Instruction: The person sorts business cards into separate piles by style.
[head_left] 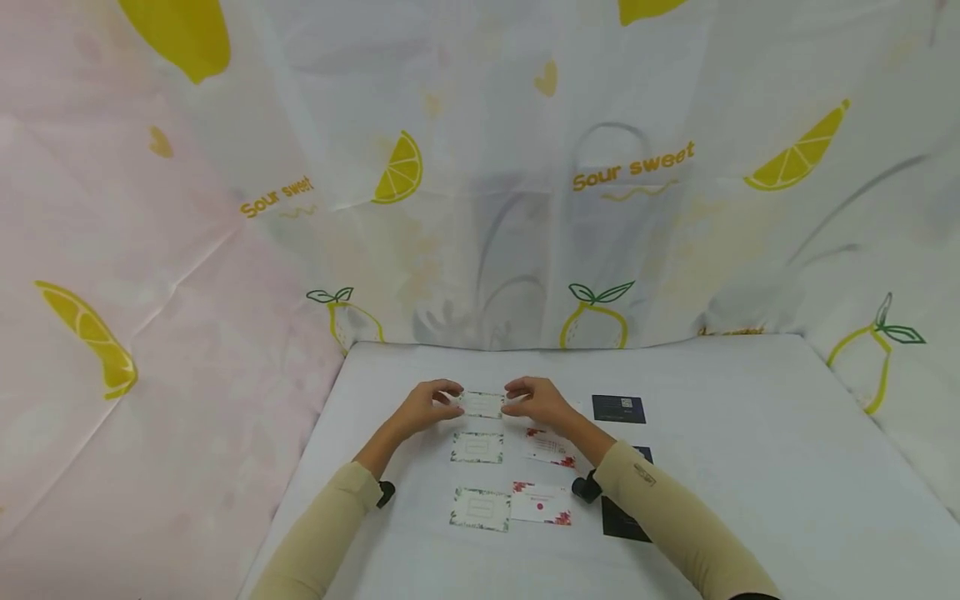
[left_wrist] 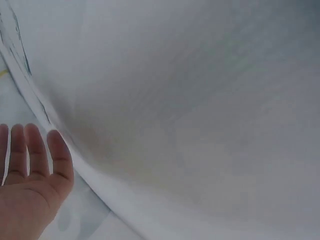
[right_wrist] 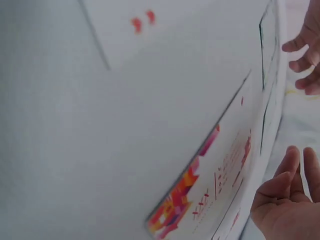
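Note:
At the far end of the left column lies a white card with green leaf edging (head_left: pixel 482 405). My left hand (head_left: pixel 420 408) is at its left end, thumb and fingers apart. At its right end is my right hand (head_left: pixel 546 404), also with a gap between thumb and fingers. Whether the fingertips touch the card is too small to tell. The left wrist view shows the left hand's fingers (left_wrist: pixel 35 150) extended and slightly spread. In the right wrist view, the right hand's thumb (right_wrist: pixel 274 187) stands apart from its fingers, and neither hand visibly grips anything.
Two more leaf-edged cards (head_left: pixel 477 447) lie nearer in that column. Beside them are red-flowered white cards (head_left: pixel 540 502), one mostly hidden by the right hand. Dark cards (head_left: pixel 618 408) form a right column, partly behind the right sleeve. Lemon-print cloth (head_left: pixel 487 250) hangs behind the white table (head_left: pixel 750 433).

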